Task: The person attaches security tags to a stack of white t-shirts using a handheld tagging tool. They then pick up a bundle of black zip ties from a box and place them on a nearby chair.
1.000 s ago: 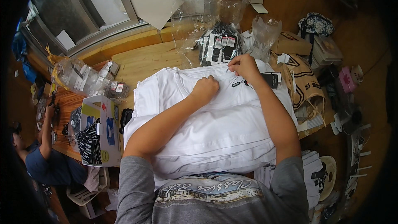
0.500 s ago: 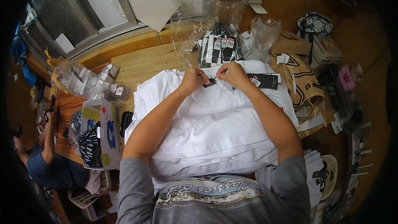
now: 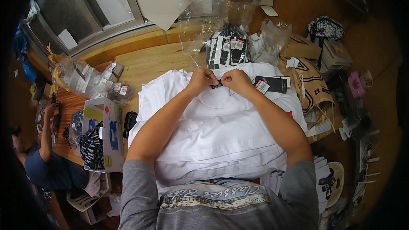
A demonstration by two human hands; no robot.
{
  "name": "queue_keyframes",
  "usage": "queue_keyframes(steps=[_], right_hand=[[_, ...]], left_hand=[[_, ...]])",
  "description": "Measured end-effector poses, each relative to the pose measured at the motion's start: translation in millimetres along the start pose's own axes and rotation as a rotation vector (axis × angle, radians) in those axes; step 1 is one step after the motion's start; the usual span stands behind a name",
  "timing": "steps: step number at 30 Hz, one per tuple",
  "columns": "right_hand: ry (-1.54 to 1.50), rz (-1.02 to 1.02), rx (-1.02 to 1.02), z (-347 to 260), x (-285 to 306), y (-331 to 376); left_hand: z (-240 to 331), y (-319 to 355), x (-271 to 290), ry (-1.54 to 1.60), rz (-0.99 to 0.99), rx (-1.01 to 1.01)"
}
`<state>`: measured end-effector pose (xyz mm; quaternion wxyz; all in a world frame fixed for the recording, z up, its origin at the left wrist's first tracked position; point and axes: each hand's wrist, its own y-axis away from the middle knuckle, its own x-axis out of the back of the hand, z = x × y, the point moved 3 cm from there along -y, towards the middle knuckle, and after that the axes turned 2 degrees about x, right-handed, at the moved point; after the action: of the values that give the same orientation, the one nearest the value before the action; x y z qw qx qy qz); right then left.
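A white T-shirt lies spread on top of a stack of white shirts in front of me. At its neckline sits a small black neck label, pinched at its left end by my left hand. My right hand is closed, its fingertips meeting at the label's right end; whatever is between them is hidden. A thin dark string shows below that hand. Just right of it, black hang tags with a white sticker rest on the shirt.
A clear bag of black and white tags lies beyond the shirts. Packets in plastic and a white box with black tags are to the left. A brown bag stands right. At far left, another person's arm reaches up.
My right hand has moved slightly down and left, bringing its fingertips closer to my left hand at the label. The hang tags have shifted a little, with more of the sticker showing.
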<state>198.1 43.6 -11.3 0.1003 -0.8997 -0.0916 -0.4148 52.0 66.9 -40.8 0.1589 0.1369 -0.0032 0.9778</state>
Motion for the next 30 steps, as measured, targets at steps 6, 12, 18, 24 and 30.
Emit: queue_keyframes(steps=[6,12,18,24,30], right_hand=[[-0.658,-0.471,-0.397,4,-7,6],[-0.808,-0.711,-0.532,-2,-14,11],[-0.904,-0.606,-0.571,8,-14,5],[-0.873,-0.578,-0.552,6,-10,6],[-0.33,-0.229,-0.366,19,29,-1]], left_hand=[[4,2,2,0.023,-0.056,0.082],[5,3,2,0.015,-0.066,0.072],[2,4,18,-0.352,-0.008,0.15],[-2,6,15,-0.213,-0.095,0.169],[-4,5,48,-0.221,0.064,0.22]])
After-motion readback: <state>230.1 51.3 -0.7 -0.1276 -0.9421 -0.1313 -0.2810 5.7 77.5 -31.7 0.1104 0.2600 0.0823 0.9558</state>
